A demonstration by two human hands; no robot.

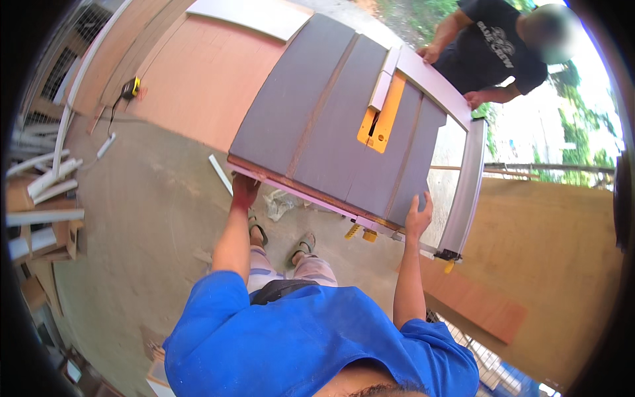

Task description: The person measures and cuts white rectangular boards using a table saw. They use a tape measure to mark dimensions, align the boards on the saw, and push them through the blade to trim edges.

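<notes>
A table saw with a dark grey top (278, 126) stands in front of me. Its yellow throat plate (376, 135) has a dark slot, and a narrow white strip (380, 91) lies over the far part of it. My left hand (245, 190) is at the saw's near left corner, below the front edge, with its fingers mostly hidden. Beside the near right corner, my right hand (419, 215) is raised with fingers and thumb apart, nothing between them. Across the saw, a co-worker's two hands are on a long white board (433, 83) lying at the far right edge.
The grey fence rail (466, 192) runs along the saw's right side. To the left is a pinkish wooden panel (208, 73) with a yellow tape measure (130, 88). White offcuts (49, 182) pile up at far left. A plywood sheet (549, 264) stands at right.
</notes>
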